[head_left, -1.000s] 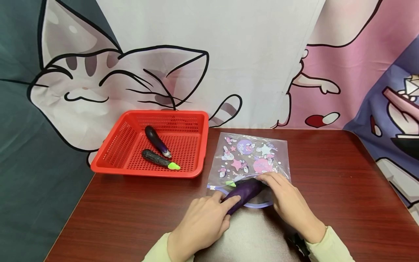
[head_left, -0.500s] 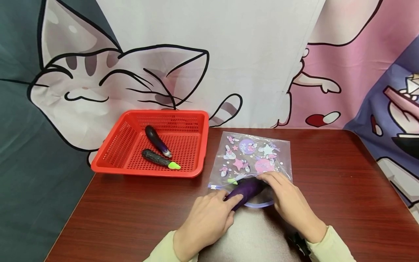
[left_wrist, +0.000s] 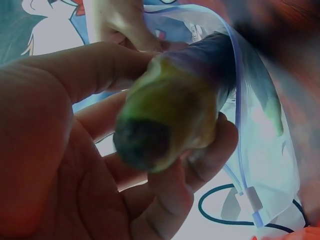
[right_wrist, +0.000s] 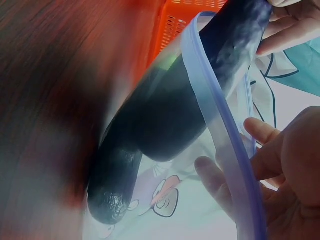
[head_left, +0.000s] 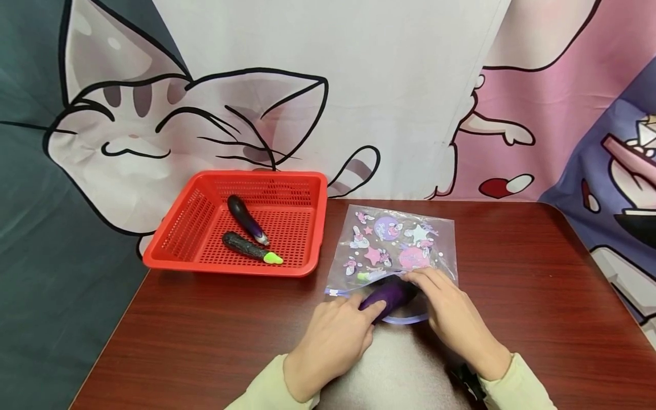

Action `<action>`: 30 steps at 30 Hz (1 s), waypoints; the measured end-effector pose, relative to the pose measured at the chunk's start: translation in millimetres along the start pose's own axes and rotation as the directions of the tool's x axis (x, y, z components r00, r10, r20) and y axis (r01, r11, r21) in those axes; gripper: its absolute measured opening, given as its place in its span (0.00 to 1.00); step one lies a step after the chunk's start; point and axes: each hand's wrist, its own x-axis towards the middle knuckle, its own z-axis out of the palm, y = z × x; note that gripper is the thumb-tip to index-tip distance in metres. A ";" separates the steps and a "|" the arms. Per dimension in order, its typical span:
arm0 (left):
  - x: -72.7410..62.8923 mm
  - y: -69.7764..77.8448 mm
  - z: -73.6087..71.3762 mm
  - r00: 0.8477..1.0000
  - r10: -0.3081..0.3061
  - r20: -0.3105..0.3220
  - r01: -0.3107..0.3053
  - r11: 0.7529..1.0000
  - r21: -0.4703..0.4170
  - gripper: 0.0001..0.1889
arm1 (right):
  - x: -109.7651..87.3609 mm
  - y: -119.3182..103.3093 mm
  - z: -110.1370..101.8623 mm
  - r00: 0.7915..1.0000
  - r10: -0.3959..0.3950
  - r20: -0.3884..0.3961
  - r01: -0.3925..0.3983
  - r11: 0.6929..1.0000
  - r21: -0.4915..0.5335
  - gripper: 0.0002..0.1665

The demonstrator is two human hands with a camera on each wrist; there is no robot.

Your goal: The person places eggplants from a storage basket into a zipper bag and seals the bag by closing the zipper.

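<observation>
My left hand (head_left: 333,336) grips a large purple eggplant (head_left: 389,295) near its stem end; the left wrist view shows fingers and thumb around its greenish cap (left_wrist: 170,100). The eggplant's other end lies inside a clear printed zip bag (head_left: 353,262). My right hand (head_left: 456,316) holds the bag's open mouth, its fingers on either side of the purple zip rim (right_wrist: 212,95). Beside the eggplant, within the bag, lies a dark cucumber-like vegetable (right_wrist: 112,200) with a light green tip. A white zip slider (left_wrist: 249,200) sits at the rim's left corner.
A red perforated basket (head_left: 154,256) stands to the left on the brown table (head_left: 205,330). In it lie a smaller eggplant (head_left: 246,219) and a dark bumpy vegetable (head_left: 246,246) with a bright green end. A printed cloth (head_left: 389,102) hangs behind the table.
My left hand has moved right and slightly forward, sliding the eggplant deeper into the bag. The green tip inside has shifted slightly. The right hand has stayed in place at the mouth.
</observation>
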 end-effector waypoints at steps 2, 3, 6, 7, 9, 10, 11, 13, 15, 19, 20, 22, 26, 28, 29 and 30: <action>2.0 1.0 1.4 1.000 0.004 -0.021 -0.004 1.000 0.010 0.18 | 0.3 -0.5 -0.2 1.000 0.000 -0.002 0.000 1.000 0.000 0.35; 2.7 1.4 2.1 0.999 0.007 -0.033 -0.007 1.000 0.016 0.17 | 0.5 -0.8 -0.3 1.000 0.000 -0.002 0.000 1.000 0.000 0.35; 5.0 3.1 3.9 0.998 0.012 -0.055 -0.010 0.999 0.030 0.16 | 1.0 -1.0 -0.5 1.000 0.002 0.001 -0.002 1.000 0.000 0.36; 5.5 3.8 4.5 0.998 0.011 -0.059 -0.009 0.999 0.034 0.16 | 1.1 -1.1 -0.5 1.000 0.002 0.002 -0.002 1.000 0.000 0.36; 6.9 5.4 5.9 0.998 0.011 -0.065 -0.008 0.999 0.043 0.16 | 1.0 -1.2 -0.8 1.000 0.005 0.005 -0.005 1.000 0.001 0.37; 7.7 6.2 6.7 0.998 0.009 -0.067 -0.006 0.999 0.048 0.16 | 0.9 -1.3 -1.0 1.000 0.007 0.007 -0.007 1.000 0.001 0.37; 8.4 7.0 7.6 0.997 0.008 -0.071 -0.004 0.999 0.053 0.16 | 0.8 -1.5 -1.1 1.000 0.008 0.008 -0.008 1.000 0.001 0.36; 9.9 8.7 9.0 0.997 0.007 -0.082 -0.002 0.998 0.066 0.15 | 0.6 -1.8 -1.5 1.000 0.011 0.010 -0.011 1.000 0.001 0.36; 11.6 10.2 10.4 0.995 0.009 -0.103 -0.001 0.997 0.078 0.14 | 0.6 -2.1 -1.6 1.000 0.011 0.012 -0.011 1.000 -0.002 0.36; 15.4 12.7 12.0 0.991 0.011 -0.134 0.003 0.995 0.101 0.12 | 0.7 -2.1 -1.5 1.000 0.007 0.007 -0.007 1.000 -0.006 0.36; 16.2 13.1 12.3 0.991 0.009 -0.136 0.005 0.994 0.105 0.11 | 0.6 -2.1 -1.5 1.000 0.007 0.006 -0.007 1.000 -0.004 0.36; 17.7 13.9 12.7 0.991 0.004 -0.133 0.011 0.994 0.111 0.10 | 0.5 -1.8 -1.7 1.000 0.006 0.007 -0.006 1.000 -0.001 0.36; 20.0 14.7 14.5 0.993 -0.014 -0.120 0.027 0.994 0.107 0.10 | 0.2 -1.3 -2.8 1.000 0.012 0.015 -0.012 1.000 0.008 0.36; 21.0 15.2 15.3 0.993 -0.022 -0.115 0.034 0.994 0.100 0.10 | 0.4 -1.1 -3.5 1.000 0.013 0.016 -0.014 1.000 0.009 0.37; 21.5 15.5 15.8 0.993 -0.025 -0.114 0.036 0.995 0.097 0.10 | 0.5 -1.0 -3.7 1.000 0.014 0.016 -0.014 1.000 0.011 0.37; 21.9 15.7 16.3 0.993 -0.028 -0.113 0.038 0.995 0.094 0.10 | 0.6 -1.0 -3.8 1.000 0.014 0.014 -0.014 1.000 0.011 0.37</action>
